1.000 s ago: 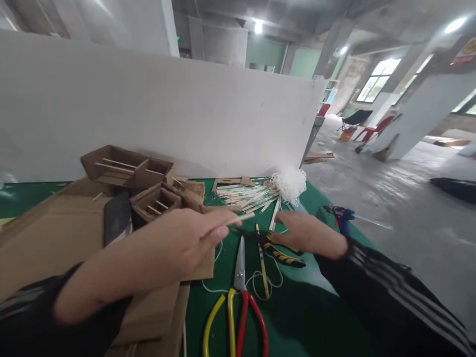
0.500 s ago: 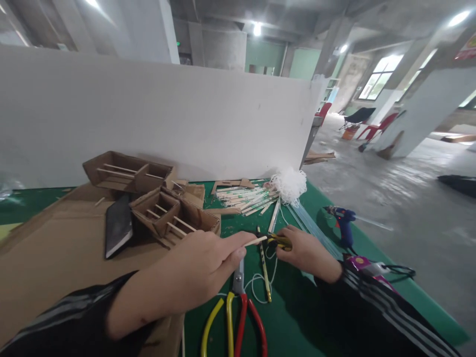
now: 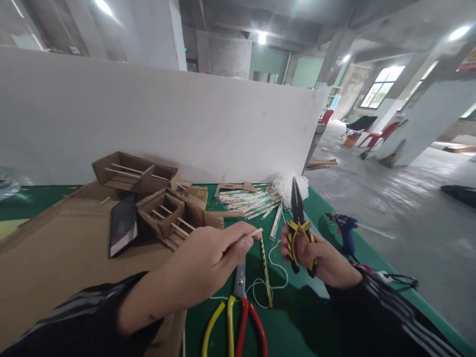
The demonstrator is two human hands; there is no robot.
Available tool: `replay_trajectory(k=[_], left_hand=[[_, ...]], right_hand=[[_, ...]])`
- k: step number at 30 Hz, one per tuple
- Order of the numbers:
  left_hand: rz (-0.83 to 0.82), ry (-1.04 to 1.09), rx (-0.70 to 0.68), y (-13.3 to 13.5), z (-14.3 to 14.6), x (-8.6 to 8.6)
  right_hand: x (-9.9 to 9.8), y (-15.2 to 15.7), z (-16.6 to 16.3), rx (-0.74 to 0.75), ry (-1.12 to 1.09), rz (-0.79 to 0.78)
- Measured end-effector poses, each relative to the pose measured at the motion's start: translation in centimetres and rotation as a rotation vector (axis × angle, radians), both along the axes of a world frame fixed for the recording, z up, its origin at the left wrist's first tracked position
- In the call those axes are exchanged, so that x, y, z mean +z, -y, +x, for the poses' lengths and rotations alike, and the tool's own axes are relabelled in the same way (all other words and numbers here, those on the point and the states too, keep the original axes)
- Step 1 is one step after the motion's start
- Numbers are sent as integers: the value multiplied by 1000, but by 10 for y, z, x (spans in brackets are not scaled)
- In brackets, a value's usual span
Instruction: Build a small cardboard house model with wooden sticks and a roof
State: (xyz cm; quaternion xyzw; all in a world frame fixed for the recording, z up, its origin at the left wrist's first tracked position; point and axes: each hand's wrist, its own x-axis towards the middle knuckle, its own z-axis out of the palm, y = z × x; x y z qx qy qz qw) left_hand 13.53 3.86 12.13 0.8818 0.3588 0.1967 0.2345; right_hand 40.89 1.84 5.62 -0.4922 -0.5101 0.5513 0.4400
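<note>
Between its thumb and index finger my left hand (image 3: 213, 263) pinches a thin wooden stick (image 3: 256, 232), whose short end pokes out to the right. My right hand (image 3: 323, 258) grips yellow-and-black needle-nose pliers (image 3: 296, 206) by the handles, jaws pointing up and away from the stick. Below my left hand lie shears (image 3: 241, 285) with yellow and red handles, their blades partly hidden by that hand. A pale pencil-like stick with dark marks (image 3: 267, 272) rests on the green table between my hands, with white string (image 3: 284, 282) looped around it.
Two divided cardboard boxes (image 3: 136, 173) with sticks across them stand at the back left, near a black phone-like slab (image 3: 124, 225). Wrapped sticks (image 3: 249, 201) lie behind my hands. A blue glue gun (image 3: 345, 230) sits at the table's right edge. A white panel (image 3: 208, 129) rises behind.
My right hand has drawn the pliers away from the stick's end, to the right, and turned them upright. The left hand still holds the stick in nearly the same place.
</note>
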Motion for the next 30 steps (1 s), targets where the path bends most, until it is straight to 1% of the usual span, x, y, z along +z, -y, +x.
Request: replay_trajectory(k=[3,5,7,9,11,13,15,16,18,20,22,24,27,30], left_hand=[[23,76,34,-1,1,-4],[33,64,47,-2,2,-5],[51,16,67,-3,2,-6],[65,-34,91,-3,3,-6],[65,-59,107,-3,4,-6],[49,-63,108,-2,6,-6],[41,-51,92,0,7,-6],[42,-39,83,2,7,-7],[48,-7,62,5,8,-6],[36,28,50,7,9,-5],[12,68,44,10,9,-3],[-2,103,47,12,9,-1],[9,129,48,13,7,0],[39,142,20,12,5,-2]], right_hand=[[7,1,-10,6,53,-11],[9,1,-16,62,73,-95],[8,2,-21,149,-9,-209],[6,4,-25,244,-164,-284],[4,7,-29,318,-347,-273],[1,12,-31,370,-499,-222],[0,16,-34,383,-591,-136],[0,19,-35,385,-604,-81],[3,22,-38,366,-522,40],[7,21,-41,302,-295,180],[12,17,-45,204,-31,339],[16,11,-50,137,156,494],[18,3,-57,92,347,686],[15,3,-61,34,512,838]])
